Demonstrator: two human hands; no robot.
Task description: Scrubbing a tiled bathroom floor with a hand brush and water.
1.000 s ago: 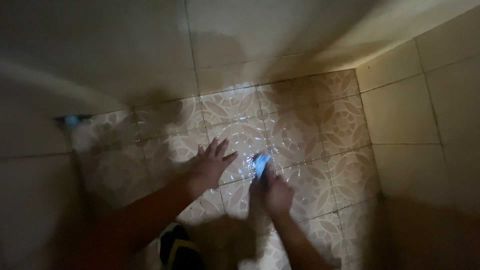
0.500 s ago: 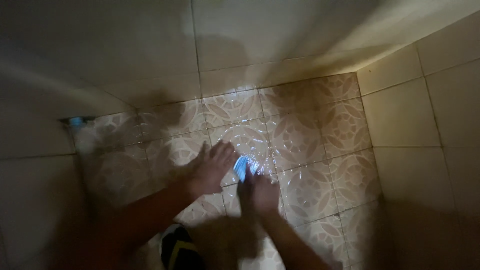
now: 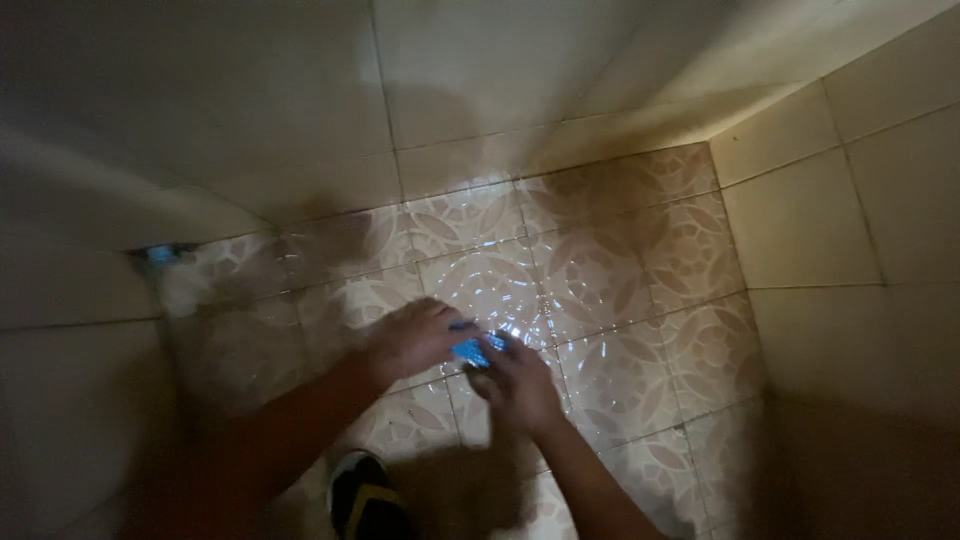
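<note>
A small blue scrubber (image 3: 472, 349) is held low over the wet floor between both hands: the right hand (image 3: 518, 384) is closed around its near end, and the left hand (image 3: 412, 338) is curled over its far end from nine o'clock, so that the two hands meet on it; how firmly each finger is pressed cannot be told in the dim, blurred light. The scrubber lies touching or just above a patterned floor tile (image 3: 490, 285), near the middle of the lit patch. The scrubbing would probably be done best with the scrubber kept flat on the tile, with pressure shared between both hands and short strokes laid along the grout lines, since the glazed surface looks slick and a hand could easily slide off. The weight is better kept back over the feet, as water is seen gleaming at twelve o'clock from the hands. A black and yellow shoe (image 3: 362, 497) is planted at six o'clock. The floor is laid with beige tiles bearing a petal pattern, and it is closed in by plain cream wall tiles (image 3: 800, 220) at three o'clock and a further wall at twelve. A small bluish drain or fitting (image 3: 160, 255) is set at the wall's foot at nine o'clock.
</note>
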